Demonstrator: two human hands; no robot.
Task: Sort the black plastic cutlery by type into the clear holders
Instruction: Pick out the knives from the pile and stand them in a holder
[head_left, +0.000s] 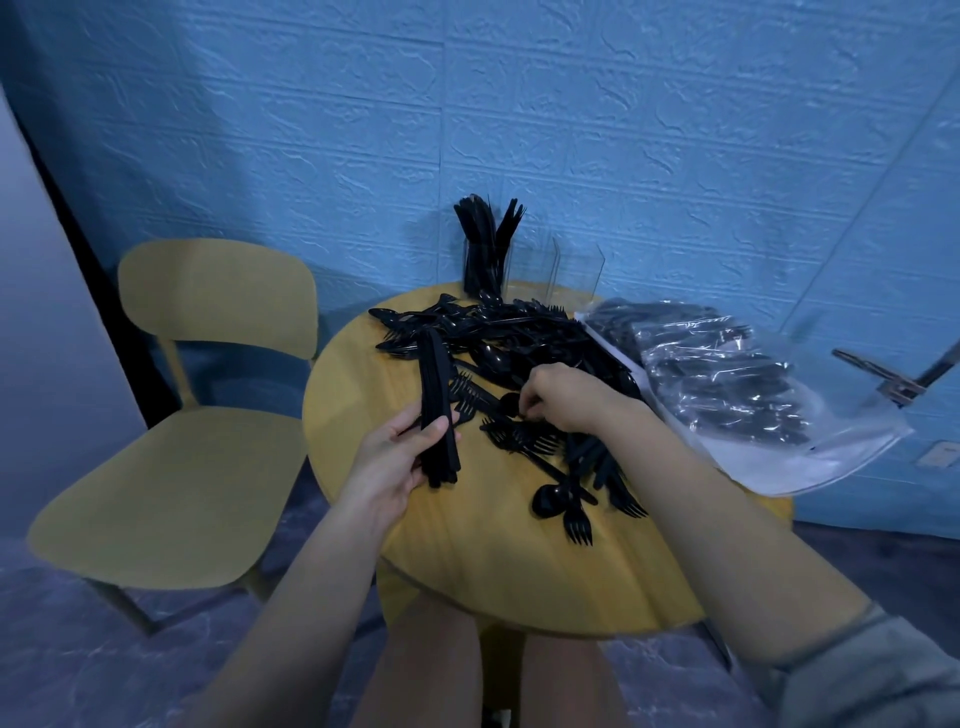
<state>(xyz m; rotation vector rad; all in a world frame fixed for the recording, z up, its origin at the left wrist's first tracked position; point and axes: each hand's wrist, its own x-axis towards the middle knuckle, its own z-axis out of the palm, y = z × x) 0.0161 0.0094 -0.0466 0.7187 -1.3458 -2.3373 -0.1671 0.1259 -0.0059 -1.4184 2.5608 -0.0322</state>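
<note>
One round yellow desk (467, 561) carried everything, and places here are given from it. A loose pile of black cutlery (509, 343) covered its middle and far half: forks, spoons and knives mixed, too many and too tangled to count. Near the desk's front edge one spoon (548, 501) and one fork (576, 522) lay apart enough to tell.

The left hand (400, 457), over the desk's left side, gripped a bundle of knives (438, 410), fingers curled round the stack; the number in it could not be told. The right hand (558, 397), over the desk's centre, reached into the pile with fingertips pinched on a piece whose type could not be made out.

At the desk's far edge stood the clear holders (530, 265); three compartments seemed visible. The leftmost held upright black cutlery (485, 239), the other two looked see-through.

One clear plastic bag (727, 384) with more black cutlery lay on the desk's right side, overhanging the edge. One yellow chair (197, 415) stood to the desk's left.
</note>
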